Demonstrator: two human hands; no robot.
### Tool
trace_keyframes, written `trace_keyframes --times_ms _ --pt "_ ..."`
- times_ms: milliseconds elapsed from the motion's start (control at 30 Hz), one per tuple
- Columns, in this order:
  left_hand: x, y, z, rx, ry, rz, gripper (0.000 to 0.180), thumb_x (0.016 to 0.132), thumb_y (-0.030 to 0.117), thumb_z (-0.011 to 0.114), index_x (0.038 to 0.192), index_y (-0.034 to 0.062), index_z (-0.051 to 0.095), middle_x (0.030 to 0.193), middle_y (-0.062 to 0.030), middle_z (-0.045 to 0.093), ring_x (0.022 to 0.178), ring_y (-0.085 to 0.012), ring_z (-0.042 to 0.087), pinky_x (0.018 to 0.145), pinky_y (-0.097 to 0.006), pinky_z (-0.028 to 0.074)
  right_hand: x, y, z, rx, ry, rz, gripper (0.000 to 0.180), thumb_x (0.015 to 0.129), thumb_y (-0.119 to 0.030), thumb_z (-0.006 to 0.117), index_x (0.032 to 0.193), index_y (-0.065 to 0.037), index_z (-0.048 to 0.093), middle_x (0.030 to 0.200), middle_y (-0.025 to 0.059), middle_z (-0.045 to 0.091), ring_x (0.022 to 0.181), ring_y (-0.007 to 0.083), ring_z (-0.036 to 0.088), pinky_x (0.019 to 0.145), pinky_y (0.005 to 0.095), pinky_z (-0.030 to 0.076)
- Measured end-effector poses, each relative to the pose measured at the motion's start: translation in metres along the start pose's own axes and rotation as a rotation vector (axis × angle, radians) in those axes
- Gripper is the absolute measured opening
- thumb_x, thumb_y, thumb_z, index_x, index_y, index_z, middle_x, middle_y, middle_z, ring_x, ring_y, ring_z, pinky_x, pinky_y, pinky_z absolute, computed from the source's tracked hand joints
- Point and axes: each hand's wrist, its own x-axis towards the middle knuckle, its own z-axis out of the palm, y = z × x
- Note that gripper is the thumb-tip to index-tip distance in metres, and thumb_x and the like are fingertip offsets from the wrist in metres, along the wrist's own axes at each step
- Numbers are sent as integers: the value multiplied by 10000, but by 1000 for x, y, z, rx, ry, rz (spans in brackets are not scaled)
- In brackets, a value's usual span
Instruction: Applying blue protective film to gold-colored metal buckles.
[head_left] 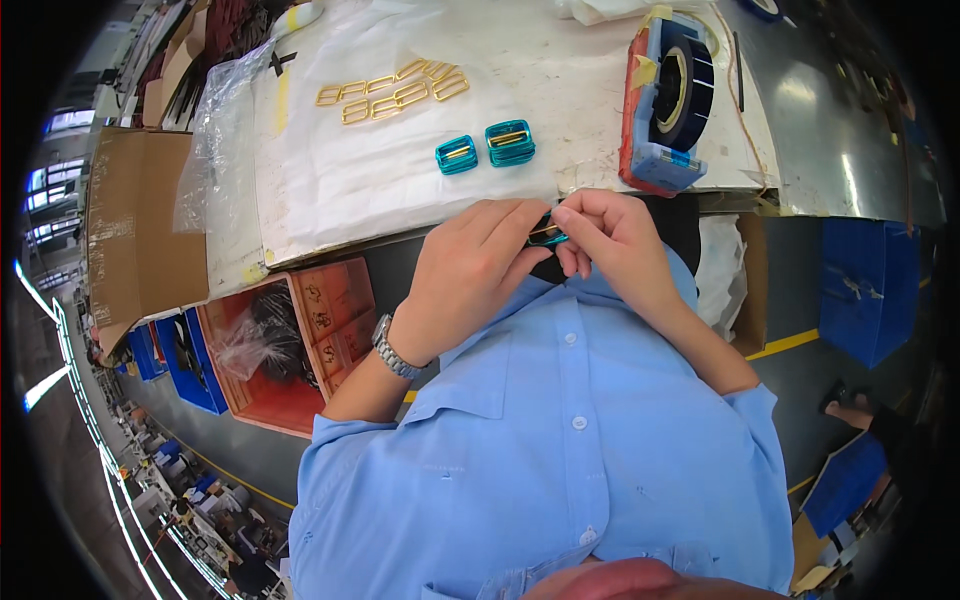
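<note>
Between my fingertips, just off the table's front edge, is a small gold buckle partly covered in teal film point(546, 232). My left hand point(472, 262) pinches it from the left, a metal watch on that wrist. My right hand point(618, 240) closes on its other side with thumb and fingers; its lower part is hidden by them. Two stacks of teal-wrapped buckles point(510, 143) lie on the white sheet point(300, 190) ahead of my hands. Farther back, several bare gold buckles point(384, 105) are spread in two rough rows.
A red and blue tape dispenser point(640, 110) with a dark roll stands at the table's right. Clear plastic and a cardboard box point(145, 220) are at the left. Below the table edge sits an orange crate point(270, 405) holding dark items. Blue bins point(868, 285) stand on the floor.
</note>
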Motion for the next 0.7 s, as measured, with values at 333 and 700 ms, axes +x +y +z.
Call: trace_keyframes --times_ms 333,700 --pt "24 -58 -33 176 144 -144 365 874 25 836 1230 35 758 1157 -133 788 1045 -327 751 914 -393 591 10 -1 5 -40 -166 15 300 1123 -175 626 1341 15 708 803 21 700 701 60 598 673 232 494" --pt "28 -79 -30 196 -15 -229 367 896 82 822 1254 57 750 1207 -139 767 1115 -348 706 961 -442 569 -1 17 -10 -86 -210 76 233 1094 -114 628 1267 11 723 806 17 699 735 62 615 687 241 501"
